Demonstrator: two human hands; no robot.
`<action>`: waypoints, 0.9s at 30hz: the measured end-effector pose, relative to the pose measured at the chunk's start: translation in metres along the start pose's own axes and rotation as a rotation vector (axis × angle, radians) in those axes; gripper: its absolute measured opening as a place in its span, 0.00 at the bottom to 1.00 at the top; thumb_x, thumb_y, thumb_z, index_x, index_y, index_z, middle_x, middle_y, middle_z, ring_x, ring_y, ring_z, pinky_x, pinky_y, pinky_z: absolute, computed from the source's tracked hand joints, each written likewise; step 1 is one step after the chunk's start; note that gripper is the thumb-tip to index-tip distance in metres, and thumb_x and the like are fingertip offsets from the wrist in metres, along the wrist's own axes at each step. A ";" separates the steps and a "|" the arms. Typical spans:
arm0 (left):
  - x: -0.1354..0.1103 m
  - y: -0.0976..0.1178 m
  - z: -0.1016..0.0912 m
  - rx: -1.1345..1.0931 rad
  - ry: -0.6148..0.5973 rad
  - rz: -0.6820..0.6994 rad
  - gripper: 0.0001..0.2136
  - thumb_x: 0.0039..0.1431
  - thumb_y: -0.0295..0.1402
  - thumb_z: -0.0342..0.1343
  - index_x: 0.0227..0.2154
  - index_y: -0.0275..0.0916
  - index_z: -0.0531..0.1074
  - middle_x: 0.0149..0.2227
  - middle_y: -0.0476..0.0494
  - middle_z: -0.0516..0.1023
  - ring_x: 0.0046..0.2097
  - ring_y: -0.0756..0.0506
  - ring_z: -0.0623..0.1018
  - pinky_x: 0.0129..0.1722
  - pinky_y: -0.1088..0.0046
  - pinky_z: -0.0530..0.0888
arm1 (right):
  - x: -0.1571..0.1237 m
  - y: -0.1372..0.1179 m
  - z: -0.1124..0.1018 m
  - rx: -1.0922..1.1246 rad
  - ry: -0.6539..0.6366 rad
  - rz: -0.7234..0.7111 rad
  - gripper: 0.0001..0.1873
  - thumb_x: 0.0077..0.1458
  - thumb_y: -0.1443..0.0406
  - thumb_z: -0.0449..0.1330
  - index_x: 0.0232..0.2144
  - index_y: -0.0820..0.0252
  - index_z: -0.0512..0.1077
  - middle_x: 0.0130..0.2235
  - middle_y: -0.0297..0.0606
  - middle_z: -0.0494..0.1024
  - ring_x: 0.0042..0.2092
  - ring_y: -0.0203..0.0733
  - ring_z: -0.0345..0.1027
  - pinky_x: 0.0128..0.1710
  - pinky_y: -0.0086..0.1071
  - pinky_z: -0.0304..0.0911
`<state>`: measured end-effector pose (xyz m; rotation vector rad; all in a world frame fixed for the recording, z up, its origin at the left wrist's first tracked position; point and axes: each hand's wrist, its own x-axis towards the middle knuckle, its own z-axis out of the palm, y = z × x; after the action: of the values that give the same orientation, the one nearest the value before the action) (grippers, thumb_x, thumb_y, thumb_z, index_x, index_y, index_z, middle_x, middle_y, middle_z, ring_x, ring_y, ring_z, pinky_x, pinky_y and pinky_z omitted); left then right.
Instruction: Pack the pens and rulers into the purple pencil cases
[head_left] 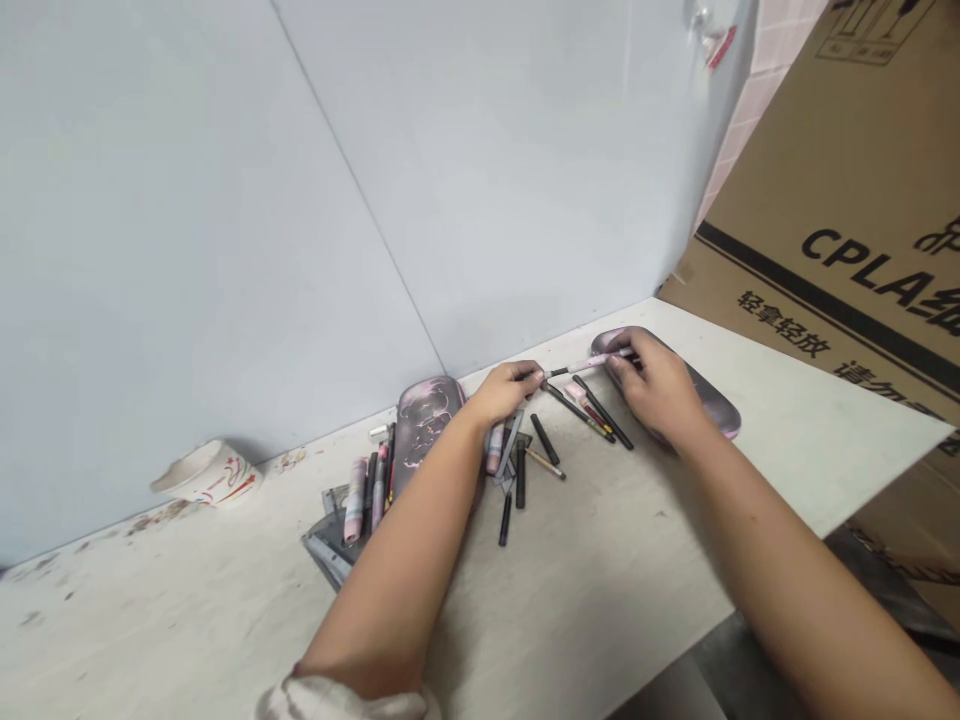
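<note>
My left hand (504,388) and my right hand (654,385) hold one pink pen (592,361) between them, each with fingers pinched on an end. The right hand rests over a pink-grey pencil case half (716,405). A second case half (421,425) lies under my left forearm. Loose black pens (592,410) and a short black pen (545,439) lie on the white table (600,560) between and below my hands.
More pens and markers (367,485) lie left of the case, with a grey ruler (330,550). A broken white cup (206,472) sits by the blue wall. A large cardboard box (847,190) stands at right, near the table's front right edge.
</note>
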<state>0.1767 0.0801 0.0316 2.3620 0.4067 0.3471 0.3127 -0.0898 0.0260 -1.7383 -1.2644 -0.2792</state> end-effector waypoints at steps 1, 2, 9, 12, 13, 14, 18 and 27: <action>0.000 0.000 -0.001 0.028 0.029 -0.002 0.13 0.56 0.38 0.46 0.29 0.35 0.71 0.23 0.51 0.67 0.28 0.51 0.66 0.32 0.76 0.63 | 0.000 0.001 0.000 0.009 0.011 -0.022 0.08 0.54 0.66 0.49 0.37 0.57 0.66 0.38 0.41 0.74 0.40 0.45 0.67 0.39 0.35 0.58; 0.000 0.000 -0.002 0.068 0.070 0.001 0.13 0.55 0.38 0.46 0.30 0.35 0.72 0.24 0.50 0.69 0.30 0.51 0.68 0.34 0.75 0.64 | 0.000 0.002 0.000 0.001 0.018 -0.039 0.08 0.54 0.67 0.49 0.37 0.57 0.66 0.38 0.41 0.74 0.41 0.45 0.66 0.40 0.36 0.58; -0.002 -0.003 -0.009 0.437 0.402 -0.041 0.10 0.53 0.32 0.50 0.37 0.39 0.73 0.35 0.42 0.73 0.41 0.43 0.69 0.46 0.65 0.64 | 0.000 0.009 0.004 -0.139 0.099 0.024 0.10 0.53 0.68 0.48 0.37 0.58 0.66 0.37 0.45 0.73 0.41 0.50 0.64 0.40 0.40 0.57; -0.003 -0.005 -0.008 0.535 0.380 0.024 0.10 0.53 0.31 0.50 0.36 0.39 0.74 0.35 0.41 0.72 0.42 0.42 0.68 0.47 0.64 0.64 | 0.000 0.008 0.005 -0.141 0.023 -0.032 0.10 0.52 0.69 0.49 0.37 0.58 0.66 0.38 0.44 0.73 0.41 0.50 0.63 0.41 0.41 0.57; -0.004 -0.004 -0.007 0.539 0.363 0.047 0.10 0.53 0.32 0.50 0.36 0.39 0.74 0.36 0.40 0.72 0.43 0.41 0.67 0.47 0.64 0.64 | 0.000 0.007 0.006 -0.134 0.008 -0.054 0.10 0.52 0.69 0.49 0.37 0.58 0.67 0.38 0.44 0.73 0.42 0.50 0.63 0.41 0.41 0.57; -0.003 -0.003 -0.006 0.524 0.343 0.058 0.11 0.54 0.32 0.49 0.37 0.39 0.74 0.36 0.40 0.72 0.43 0.41 0.67 0.47 0.64 0.64 | 0.000 0.006 0.006 -0.119 0.004 -0.069 0.10 0.52 0.69 0.49 0.37 0.58 0.67 0.38 0.44 0.73 0.42 0.50 0.63 0.42 0.41 0.57; -0.003 0.001 -0.003 0.292 0.176 0.016 0.12 0.57 0.36 0.46 0.37 0.38 0.72 0.34 0.43 0.73 0.40 0.45 0.70 0.44 0.68 0.65 | 0.001 0.002 0.007 -0.021 0.046 -0.086 0.10 0.53 0.69 0.48 0.37 0.57 0.66 0.39 0.43 0.73 0.43 0.49 0.63 0.43 0.41 0.57; -0.006 0.010 0.000 -0.129 -0.082 -0.029 0.15 0.56 0.42 0.46 0.28 0.35 0.69 0.22 0.52 0.64 0.26 0.53 0.63 0.29 0.77 0.63 | -0.002 -0.004 0.014 0.026 0.022 -0.143 0.09 0.54 0.68 0.49 0.34 0.57 0.68 0.37 0.41 0.74 0.41 0.46 0.66 0.40 0.36 0.58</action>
<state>0.1725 0.0710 0.0378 2.2339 0.3681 0.2549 0.3039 -0.0799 0.0189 -1.6219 -1.3727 -0.3621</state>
